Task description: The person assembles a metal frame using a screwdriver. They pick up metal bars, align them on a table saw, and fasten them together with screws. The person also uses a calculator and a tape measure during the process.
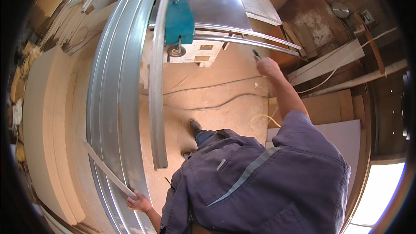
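Note:
My left hand [139,203] is closed around the near end of a long, thin, pale strip [109,171]. The strip lies slantwise over the grooved metal sliding table [130,82], its far end reaching past the left edge. Stretched out forward, my right hand [268,67] grips a small green-handled tool [256,54]; its kind is too small to make out. That hand is just short of the metal rails [247,41] at the machine's front. Ahead of me, a teal guard [180,17] hangs over the machine beside a long straight bar [158,104].
A stack of pale boards [47,134] stands to the left. Cables [216,106] run across the dusty floor. Leaning sheets [333,141] and a long board [333,63] are on the right. A white panel [258,5] rests on the grey machine top [208,0].

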The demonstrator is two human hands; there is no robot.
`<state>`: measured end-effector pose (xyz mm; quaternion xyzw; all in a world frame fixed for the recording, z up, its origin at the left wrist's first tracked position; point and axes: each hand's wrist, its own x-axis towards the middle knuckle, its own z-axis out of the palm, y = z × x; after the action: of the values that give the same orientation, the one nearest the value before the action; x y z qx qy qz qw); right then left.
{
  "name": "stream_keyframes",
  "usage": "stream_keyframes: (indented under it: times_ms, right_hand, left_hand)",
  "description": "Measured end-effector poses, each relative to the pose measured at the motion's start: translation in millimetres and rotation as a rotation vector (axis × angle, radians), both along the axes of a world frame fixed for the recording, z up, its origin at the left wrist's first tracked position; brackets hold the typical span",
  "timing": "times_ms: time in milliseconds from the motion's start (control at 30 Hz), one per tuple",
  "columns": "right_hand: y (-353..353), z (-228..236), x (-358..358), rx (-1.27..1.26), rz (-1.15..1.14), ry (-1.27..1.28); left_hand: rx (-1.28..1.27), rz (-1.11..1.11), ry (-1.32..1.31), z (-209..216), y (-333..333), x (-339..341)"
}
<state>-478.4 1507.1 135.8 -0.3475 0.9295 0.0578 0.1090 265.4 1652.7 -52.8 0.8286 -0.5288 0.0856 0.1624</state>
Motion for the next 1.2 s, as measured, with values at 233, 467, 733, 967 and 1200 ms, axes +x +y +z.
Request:
stream_keyframes:
  times_ms: [233,467,733,967,1200]
  right_hand:
    - [67.3,42.0,-80.1,-0.027,-0.295,0.157]
    - [44.1,51.0,-92.9,-0.046,-0.337,0.127]
    - [-49.0,88.9,-122.6,-0.075,-0.201,0.158]
    - [-63.1,87.8,-145.7,-0.072,-0.157,0.215]
    - [-94.7,90.8,-131.7,-0.132,-0.028,0.213]
  left_hand:
    - [-0.03,-0.121,-0.001,6.1,-81.4,-50.2]
    - [0.037,-0.163,0.1,9.4,-153.5,-89.6]
    - [0.032,-0.126,0.054,15.9,-213.5,-131.7]
    - [0.02,-0.125,0.037,6.5,-287.0,-177.1]
    - [-0.003,-0.147,0.043,12.1,-354.5,-221.3]
